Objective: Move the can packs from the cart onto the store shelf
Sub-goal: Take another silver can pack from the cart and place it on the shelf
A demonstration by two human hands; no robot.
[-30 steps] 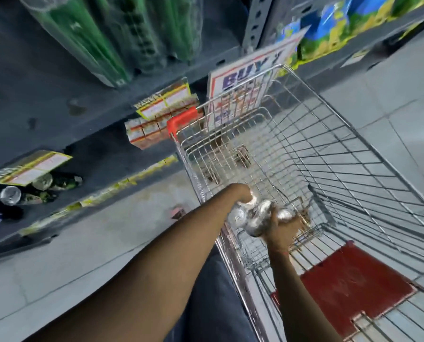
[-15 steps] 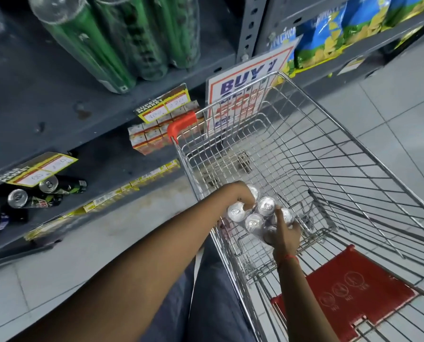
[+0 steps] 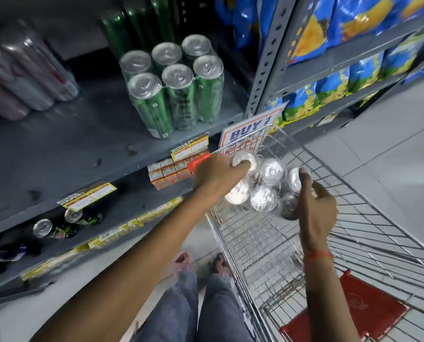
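Observation:
A shrink-wrapped can pack (image 3: 264, 187) with silver tops hangs above the wire cart (image 3: 378, 218), near its left rim. My left hand (image 3: 218, 172) grips the pack's far-left corner from above. My right hand (image 3: 315, 206) holds its right side, thumb up on a can top. A pack of green cans (image 3: 173, 85) stands upright on the grey store shelf (image 3: 70, 149), up and to the left of the held pack. Bare shelf surface lies to the left of the green pack.
Silver-pink can packs (image 3: 25, 75) lie at the shelf's far left. A steel upright (image 3: 270, 53) divides this bay from blue snack bags (image 3: 329, 28) on the right. A "BUY 1" sign (image 3: 250, 132) hangs by the cart's front. Loose cans (image 3: 58, 225) sit on the lower shelf.
Both hands have lifted the can pack out of the cart basket, up and toward the shelf. The view has tilted up, so the upper shelf and green pack now show.

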